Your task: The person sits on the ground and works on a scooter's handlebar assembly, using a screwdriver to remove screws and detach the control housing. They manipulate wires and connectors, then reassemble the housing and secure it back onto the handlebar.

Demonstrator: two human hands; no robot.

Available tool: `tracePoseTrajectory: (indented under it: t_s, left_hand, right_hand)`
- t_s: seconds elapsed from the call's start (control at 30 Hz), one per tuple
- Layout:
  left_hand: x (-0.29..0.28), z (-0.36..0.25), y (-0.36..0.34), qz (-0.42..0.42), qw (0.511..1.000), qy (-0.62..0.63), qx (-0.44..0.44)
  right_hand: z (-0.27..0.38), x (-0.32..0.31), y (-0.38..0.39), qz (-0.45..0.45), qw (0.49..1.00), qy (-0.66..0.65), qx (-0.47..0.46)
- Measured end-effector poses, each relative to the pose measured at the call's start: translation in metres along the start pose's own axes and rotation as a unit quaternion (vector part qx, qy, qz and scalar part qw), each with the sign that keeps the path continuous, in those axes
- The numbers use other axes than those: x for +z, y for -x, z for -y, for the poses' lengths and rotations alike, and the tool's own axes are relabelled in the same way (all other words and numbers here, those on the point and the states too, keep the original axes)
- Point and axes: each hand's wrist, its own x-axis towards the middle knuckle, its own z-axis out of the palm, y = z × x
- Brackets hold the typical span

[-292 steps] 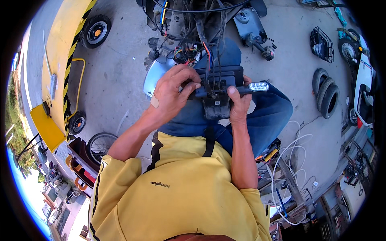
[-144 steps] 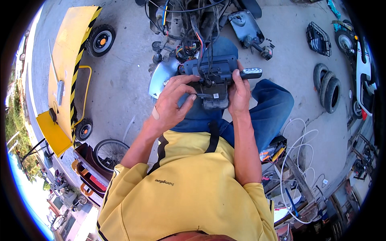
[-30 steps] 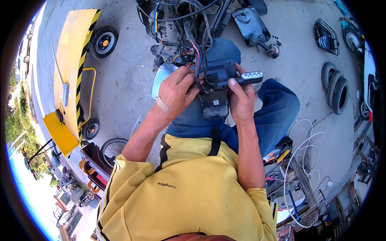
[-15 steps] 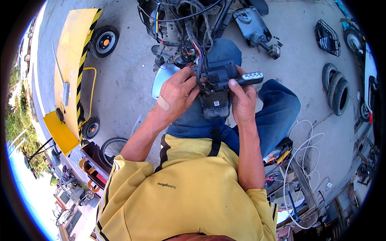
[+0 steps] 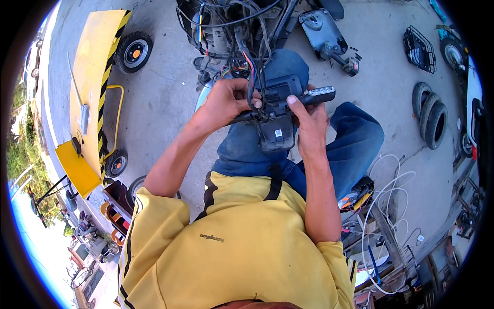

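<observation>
A black plastic housing (image 5: 277, 133), with a lamp (image 5: 321, 91) on its right end, is held above my jeans. My right hand (image 5: 311, 123) grips its right side, thumb on top beside the lamp stalk. My left hand (image 5: 229, 103) has its fingertips pinched at the dark wires on the housing's left; exactly what they grip is partly hidden. A bundle of cables (image 5: 249, 64) runs from the housing up to the stripped front of a vehicle (image 5: 221, 28) at the top, where connectors with coloured wires hang. A pale silver panel behind my left hand is mostly covered.
A yellow platform (image 5: 87, 67) with striped edge and wheels is at left, a bicycle wheel below. A grey panel (image 5: 319, 31), black basket (image 5: 419, 49), several tyres (image 5: 437, 123) and a white scooter (image 5: 471, 87) are at right. White tubing (image 5: 391, 190) loops beside me.
My left hand has turned and shifted slightly upward and left, its forearm swinging outward. My right hand still holds the housing, which is nearly in the same place.
</observation>
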Motion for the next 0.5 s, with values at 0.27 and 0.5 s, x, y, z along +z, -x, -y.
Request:
tracePoseTrajectory:
  t_s: [0.27, 0.5]
  left_hand:
    - [-0.004, 0.003, -0.011, 0.037, 0.998, -0.037, 0.047]
    - [-0.004, 0.003, -0.021, 0.029, 0.993, -0.104, 0.044]
  right_hand:
    - [0.002, 0.012, -0.005, -0.047, 0.992, 0.114, -0.004]
    - [-0.005, 0.004, -0.017, -0.05, 0.985, 0.167, -0.018]
